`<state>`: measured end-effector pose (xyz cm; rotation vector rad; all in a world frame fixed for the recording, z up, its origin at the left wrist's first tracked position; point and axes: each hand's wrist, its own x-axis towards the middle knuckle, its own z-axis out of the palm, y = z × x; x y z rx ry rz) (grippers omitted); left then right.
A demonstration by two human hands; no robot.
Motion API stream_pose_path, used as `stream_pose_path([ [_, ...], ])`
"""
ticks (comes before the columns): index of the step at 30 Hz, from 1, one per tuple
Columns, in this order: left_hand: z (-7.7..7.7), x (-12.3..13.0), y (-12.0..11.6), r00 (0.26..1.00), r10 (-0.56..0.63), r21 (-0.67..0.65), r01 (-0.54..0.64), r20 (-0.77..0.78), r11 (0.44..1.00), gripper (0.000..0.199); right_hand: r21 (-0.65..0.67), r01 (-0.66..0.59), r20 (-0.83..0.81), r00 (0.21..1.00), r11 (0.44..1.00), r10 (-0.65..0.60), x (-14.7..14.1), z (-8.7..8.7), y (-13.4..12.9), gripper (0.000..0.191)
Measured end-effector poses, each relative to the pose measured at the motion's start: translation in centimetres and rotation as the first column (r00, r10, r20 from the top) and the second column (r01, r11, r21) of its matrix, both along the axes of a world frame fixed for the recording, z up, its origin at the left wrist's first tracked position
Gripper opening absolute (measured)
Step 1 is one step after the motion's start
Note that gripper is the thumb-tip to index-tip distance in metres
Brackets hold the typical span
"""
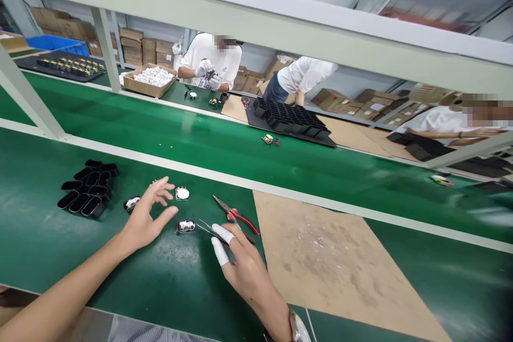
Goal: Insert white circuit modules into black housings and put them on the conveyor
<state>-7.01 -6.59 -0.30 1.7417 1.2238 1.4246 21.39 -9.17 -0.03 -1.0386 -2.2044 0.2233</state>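
My left hand [149, 219] hovers over the green bench with its fingers apart and nothing in it. Just beyond its fingers lies a small circuit board with a round white top [182, 193]. A black housing with a board inside [131, 203] is partly covered by this hand. My right hand [245, 259], with white finger cots on two fingers, holds tweezers [207, 228] whose tips are apart. They point toward another filled black housing [186, 226], without visibly gripping it. Red-handled pliers [234, 215] lie beyond my right hand.
Several empty black housings [88, 187] stand grouped at left. A brown board [332, 256] lies at right. Past a pale rail runs a green conveyor belt [192, 141] carrying a board [268, 139]. Co-workers [212, 61] sit opposite, near a box of white parts [150, 77].
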Motion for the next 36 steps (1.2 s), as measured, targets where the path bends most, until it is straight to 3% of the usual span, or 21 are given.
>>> stream_pose_path([
  [3,-0.6,0.5,-0.4,0.964,-0.197,-0.148,0.171,-0.177,0.974,0.081,0.027,0.015,0.065,0.998,1.000,-0.016,-0.2,-0.2,0.2,0.031],
  [6,-1.1,0.9,-0.9,0.913,-0.329,-0.332,0.241,-0.242,0.912,0.086,0.039,0.016,0.129,0.991,0.999,-0.021,-0.5,0.0,0.5,0.029],
  [8,-1.4,1.1,-1.0,0.903,-0.361,-0.381,0.256,-0.235,0.888,0.082,0.047,0.005,0.178,0.984,0.999,-0.013,-0.8,0.1,0.8,0.029],
  [17,-2.2,1.7,-0.9,0.898,-0.362,-0.356,0.261,-0.252,0.897,0.066,0.078,-0.103,0.298,0.952,0.992,0.076,-1.6,1.2,2.9,0.031],
  [22,-1.9,2.0,-0.9,0.891,-0.374,-0.377,0.263,-0.258,0.888,0.065,0.067,-0.087,0.284,0.957,0.994,0.065,-1.4,0.9,3.0,0.032],
  [36,-2.7,2.1,-0.8,0.899,-0.360,-0.365,0.257,-0.251,0.895,0.066,0.078,-0.130,0.298,0.949,0.988,0.102,-2.2,0.7,3.3,0.031],
])
